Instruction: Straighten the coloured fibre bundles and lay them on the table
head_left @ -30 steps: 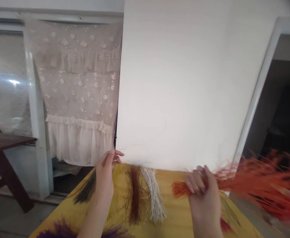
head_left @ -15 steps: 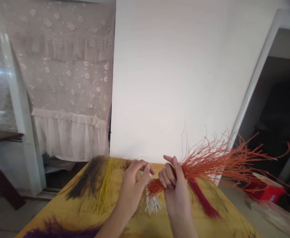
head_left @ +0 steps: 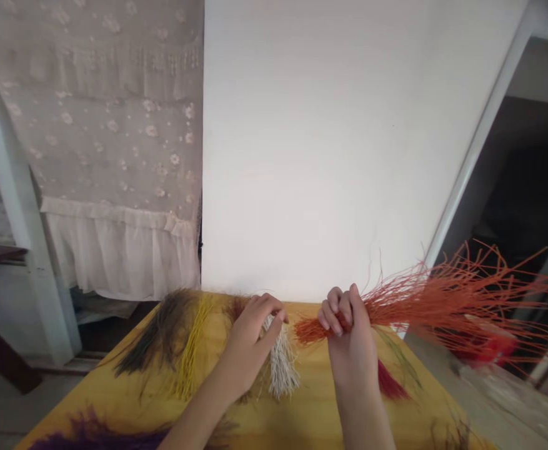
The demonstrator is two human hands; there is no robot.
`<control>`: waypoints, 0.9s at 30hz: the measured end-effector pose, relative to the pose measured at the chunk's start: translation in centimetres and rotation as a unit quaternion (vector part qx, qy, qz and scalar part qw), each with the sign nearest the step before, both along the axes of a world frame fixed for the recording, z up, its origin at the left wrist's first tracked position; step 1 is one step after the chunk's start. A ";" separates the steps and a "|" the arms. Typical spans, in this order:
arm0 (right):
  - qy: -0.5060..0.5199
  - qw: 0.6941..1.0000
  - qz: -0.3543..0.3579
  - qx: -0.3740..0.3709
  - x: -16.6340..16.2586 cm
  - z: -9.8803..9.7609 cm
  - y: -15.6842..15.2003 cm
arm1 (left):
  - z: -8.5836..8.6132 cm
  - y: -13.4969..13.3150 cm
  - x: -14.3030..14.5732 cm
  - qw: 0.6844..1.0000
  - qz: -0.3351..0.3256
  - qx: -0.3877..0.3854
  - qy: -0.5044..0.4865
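Yellow table surface (head_left: 302,406) under loose fibre bunches (head_left: 189,356). Right hand (head_left: 351,337) clamped on orange fibre bundle (head_left: 442,306), held above far table edge. Left hand (head_left: 250,340) curled, fingers together, just beside white fibre bunch (head_left: 280,362); any hold unclear.

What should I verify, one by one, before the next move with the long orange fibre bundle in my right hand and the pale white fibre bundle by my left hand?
1. Right hand grip on the long orange fibre bundle: ok, fingers closed around it.
2. Orange strand ends: not ok, they splay loosely out past the table edge.
3. Left hand contact with the pale white fibre bundle: cannot tell, the fingers hide it.
4. White bundle position on the yellow tabletop: ok, lying apart from the slim yellow fibre bundle.
5. Dark red fibre bundle: cannot tell, the right forearm hides one side.
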State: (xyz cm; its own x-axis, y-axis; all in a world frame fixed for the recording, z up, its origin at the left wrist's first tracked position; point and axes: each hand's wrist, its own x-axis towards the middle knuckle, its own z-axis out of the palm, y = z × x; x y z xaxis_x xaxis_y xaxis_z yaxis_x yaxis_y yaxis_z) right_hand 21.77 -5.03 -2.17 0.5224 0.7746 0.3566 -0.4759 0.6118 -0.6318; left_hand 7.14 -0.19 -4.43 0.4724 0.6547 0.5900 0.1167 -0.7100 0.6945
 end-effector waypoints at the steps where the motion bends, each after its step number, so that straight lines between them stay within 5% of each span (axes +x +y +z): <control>1: -0.010 1.000 0.007 0.002 0.3 0.0 0.0 | 0.0 0.2 -0.1 1.000 0.003 -0.008 -0.002; 14: -0.002 0.997 0.068 0.039 0.7 0.2 -0.9 | 0.6 -0.9 -0.9 0.997 -0.043 -0.047 0.048; 23: 0.041 0.997 0.014 0.064 0.1 0.4 -1.4 | 2.0 -2.4 -3.1 0.987 -0.076 -0.070 0.121; 27: 0.045 0.997 0.014 0.068 0.0 0.4 -1.5 | 1.9 -2.5 -2.3 0.986 -0.041 -0.042 0.157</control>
State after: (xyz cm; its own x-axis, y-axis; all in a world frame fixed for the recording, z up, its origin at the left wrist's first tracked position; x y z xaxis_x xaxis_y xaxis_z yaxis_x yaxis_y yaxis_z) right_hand 21.78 -6.52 -1.74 0.5361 0.7364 0.4128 -0.5440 0.6752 -0.4982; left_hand 4.80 -2.72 -2.54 0.6758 0.6479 0.3513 0.2804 -0.6668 0.6905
